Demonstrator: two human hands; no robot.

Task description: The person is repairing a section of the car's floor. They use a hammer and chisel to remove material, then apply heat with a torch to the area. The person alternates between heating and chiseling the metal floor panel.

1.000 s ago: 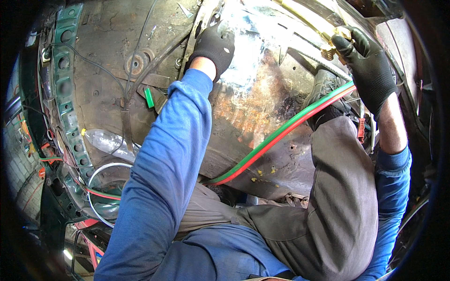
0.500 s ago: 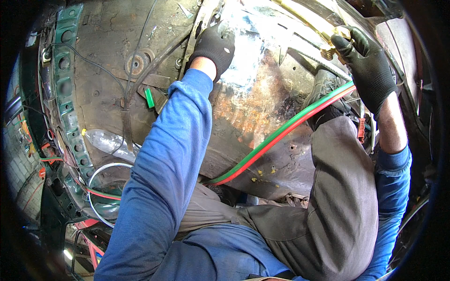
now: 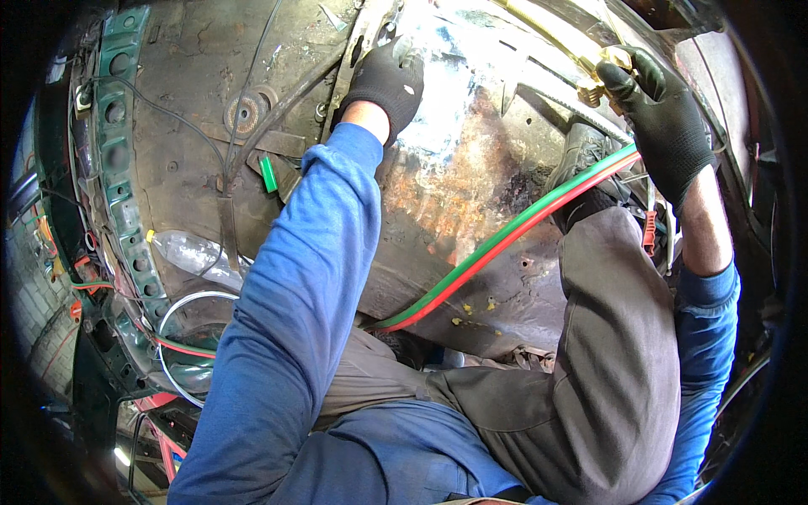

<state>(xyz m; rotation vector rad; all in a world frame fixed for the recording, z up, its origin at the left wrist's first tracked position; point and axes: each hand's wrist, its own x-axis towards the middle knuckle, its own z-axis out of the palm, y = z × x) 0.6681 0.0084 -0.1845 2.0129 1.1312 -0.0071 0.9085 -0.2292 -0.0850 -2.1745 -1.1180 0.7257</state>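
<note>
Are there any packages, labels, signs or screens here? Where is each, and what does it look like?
Clear plastic bottle: lies on its side at the left, beside the green perforated rail; yellow cap, any label too blurred to tell.
Small green tag: on the rusty metal panel, left of the left hand; short, rectangular, plain green.
No signs or screens visible.

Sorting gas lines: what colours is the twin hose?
Green and red, side by side; twin hose, head view.
</note>
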